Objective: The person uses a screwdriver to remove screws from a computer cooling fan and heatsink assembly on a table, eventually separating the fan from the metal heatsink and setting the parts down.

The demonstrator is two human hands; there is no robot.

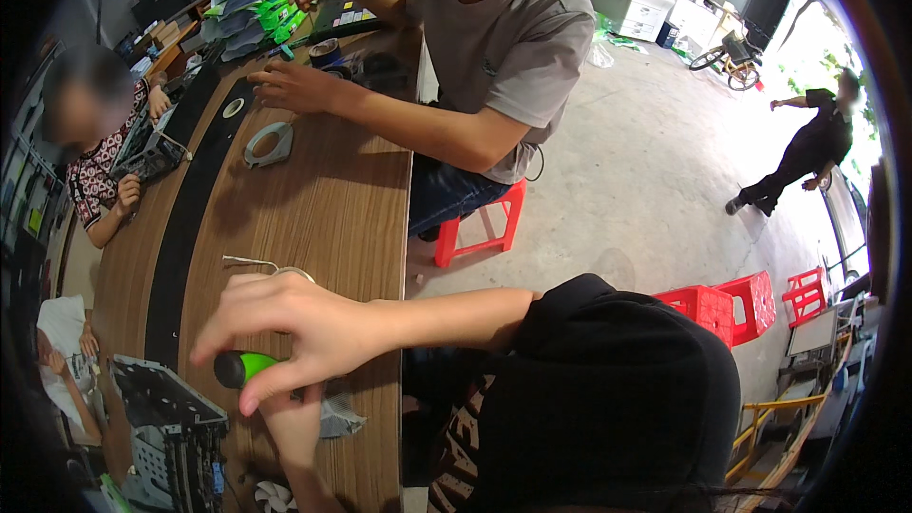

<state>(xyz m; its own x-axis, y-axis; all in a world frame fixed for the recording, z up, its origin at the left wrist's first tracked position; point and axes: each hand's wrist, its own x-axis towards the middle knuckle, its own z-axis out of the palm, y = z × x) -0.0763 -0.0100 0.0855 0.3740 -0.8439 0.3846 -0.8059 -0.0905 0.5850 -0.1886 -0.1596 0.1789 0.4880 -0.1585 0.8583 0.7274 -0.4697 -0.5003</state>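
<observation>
Over the near part of the wooden table, my right hand point(299, 318) curls its thumb and fingers around a screwdriver point(255, 367) with a green handle and a black end cap. The cap faces up between thumb and forefinger, while the shaft is hidden. Just below it is my left hand point(287, 415), reaching in from the lower edge. Its fingers are covered by my right hand, so their grip does not show. Left of my hands stands an opened metal computer chassis point(171, 427) with perforated panels. A grey finned piece point(340, 415) lies beside my left wrist.
A wooden table point(323, 199) with a black strip runs away from me. On it are a grey ring-shaped part point(269, 144) and a tape roll point(234, 108). Co-workers sit ahead and across the table. Red stools point(482, 223) stand to the right; another person stands near the doorway.
</observation>
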